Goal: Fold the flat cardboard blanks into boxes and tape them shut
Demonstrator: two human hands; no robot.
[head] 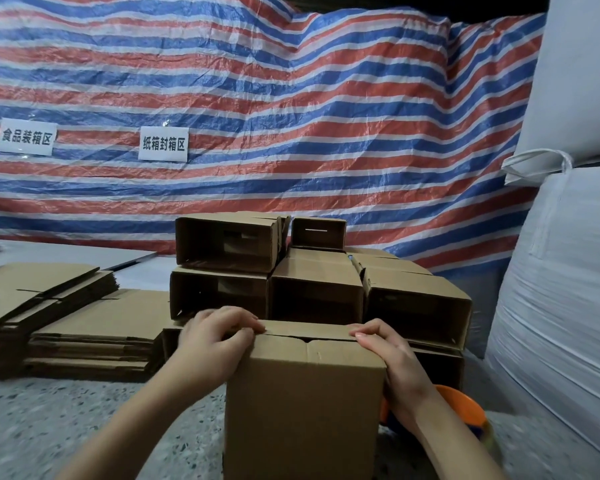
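- Head view: a box (305, 403) is held upright on the speckled floor (84, 427), just in front of the stack of folded boxes (312, 282).
- The left hand (212, 337) is curled over the box's top left corner, its fingers pressing the flaps down; the right hand (392, 355) grips the top right corner in the same way.
- The top flaps are brought nearly together, but a dark gap is left along the seam, and no tape is seen on it; taping is judged to remain for this box.
- Several boxes are already formed and stacked on their sides, open ends facing the camera.
- Two piles of flat blanks (59, 313) are left to the left, so much of the work is judged undone.
- The cardboard is brown, matte and stiff, with sharp creases and slotted flaps.
- An orange tape holder (461, 410) is partly hidden behind the right wrist.
- A crinkled striped tarpaulin (291, 116) hangs behind; woven white sacks (561, 271) stand to the right.
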